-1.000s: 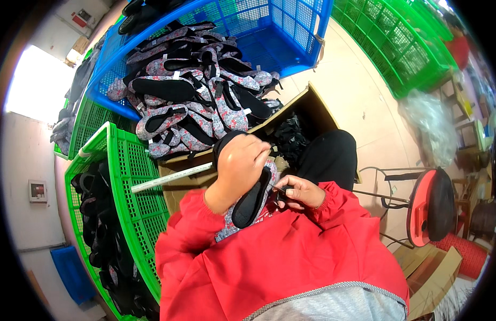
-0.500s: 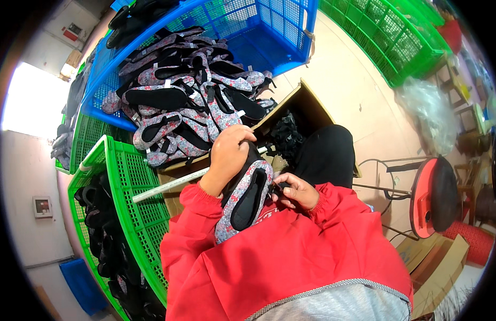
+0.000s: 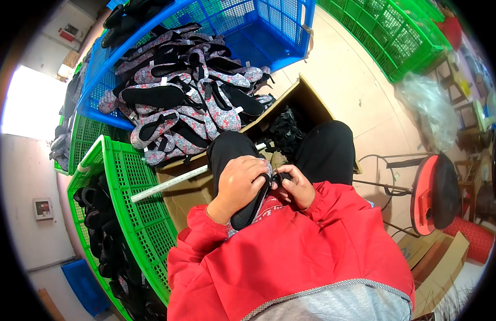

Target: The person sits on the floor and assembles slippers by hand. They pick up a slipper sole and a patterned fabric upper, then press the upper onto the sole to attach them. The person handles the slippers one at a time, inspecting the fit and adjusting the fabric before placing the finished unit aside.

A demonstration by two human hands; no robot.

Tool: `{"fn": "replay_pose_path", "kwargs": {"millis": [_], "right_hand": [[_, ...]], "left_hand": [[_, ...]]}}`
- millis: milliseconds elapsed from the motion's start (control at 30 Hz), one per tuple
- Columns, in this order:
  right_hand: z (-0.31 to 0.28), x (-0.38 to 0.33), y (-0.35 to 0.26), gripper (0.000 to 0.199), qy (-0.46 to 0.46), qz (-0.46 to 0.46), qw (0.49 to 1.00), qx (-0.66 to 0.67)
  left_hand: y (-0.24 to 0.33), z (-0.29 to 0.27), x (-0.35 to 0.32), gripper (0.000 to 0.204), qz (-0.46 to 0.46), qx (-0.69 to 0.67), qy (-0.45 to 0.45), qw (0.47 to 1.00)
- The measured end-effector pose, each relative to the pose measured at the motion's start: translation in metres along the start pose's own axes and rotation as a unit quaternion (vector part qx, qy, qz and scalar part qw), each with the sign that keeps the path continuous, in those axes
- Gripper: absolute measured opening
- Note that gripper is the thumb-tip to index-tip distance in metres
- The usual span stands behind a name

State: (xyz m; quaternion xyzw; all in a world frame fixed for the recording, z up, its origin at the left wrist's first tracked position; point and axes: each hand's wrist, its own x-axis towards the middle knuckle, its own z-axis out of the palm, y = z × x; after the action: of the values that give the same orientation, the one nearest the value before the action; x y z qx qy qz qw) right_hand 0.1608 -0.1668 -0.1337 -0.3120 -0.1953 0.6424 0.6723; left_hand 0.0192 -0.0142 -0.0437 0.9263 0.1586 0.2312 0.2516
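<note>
A floral slip-on shoe [image 3: 247,218] with a black inside lies in my lap, against the red garment. My left hand [image 3: 239,184] is closed over its upper part, covering much of the floral fabric. My right hand [image 3: 296,187] is beside the shoe, with thumb and fingers pinched round something small and black at its edge. That black thing is mostly hidden, so its kind does not show. The two hands' fingertips come close together there.
Many matching shoes [image 3: 161,96] are heaped by a blue basket [image 3: 282,33]. An open cardboard box [image 3: 308,92] with black scraps stands beyond my knees, a white pipe [image 3: 170,183] nearby. Left is a green crate [image 3: 138,214] of black shoes; right, a red-rimmed round stool [image 3: 425,195].
My left hand has moved from the shoe's far end down over its opening, nearer my right hand. My left knee, hidden before, now shows. The right hand stays pinched beside the shoe.
</note>
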Motion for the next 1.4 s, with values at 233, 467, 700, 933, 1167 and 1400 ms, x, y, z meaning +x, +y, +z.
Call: {"fn": "replay_pose_path", "kwargs": {"millis": [233, 467, 700, 933, 1167, 1400], "right_hand": [[0.005, 0.001, 0.007, 0.036, -0.014, -0.067, 0.987, -0.149], [0.005, -0.001, 0.006, 0.030, -0.020, -0.056, 0.978, -0.200], [0.013, 0.000, 0.003, 0.024, 0.026, -0.111, 0.934, -0.338], [0.017, 0.001, 0.002, 0.024, 0.034, -0.128, 0.925, -0.357], [0.016, 0.002, 0.002, 0.024, 0.032, -0.143, 0.911, -0.386], [0.003, 0.007, 0.005, 0.023, 0.085, -0.005, 0.995, -0.055]], "left_hand": [[0.005, 0.009, -0.010, 0.019, -0.045, -0.021, 0.073, 0.996], [0.004, 0.010, -0.013, 0.019, -0.050, -0.029, 0.088, 0.994], [0.003, 0.013, -0.013, 0.015, -0.056, -0.026, 0.098, 0.993], [0.003, 0.011, -0.014, 0.019, -0.057, -0.026, 0.091, 0.994], [0.002, 0.013, -0.015, 0.015, -0.062, -0.025, 0.095, 0.993], [0.002, 0.013, -0.014, 0.014, -0.066, -0.030, 0.097, 0.993]]}}
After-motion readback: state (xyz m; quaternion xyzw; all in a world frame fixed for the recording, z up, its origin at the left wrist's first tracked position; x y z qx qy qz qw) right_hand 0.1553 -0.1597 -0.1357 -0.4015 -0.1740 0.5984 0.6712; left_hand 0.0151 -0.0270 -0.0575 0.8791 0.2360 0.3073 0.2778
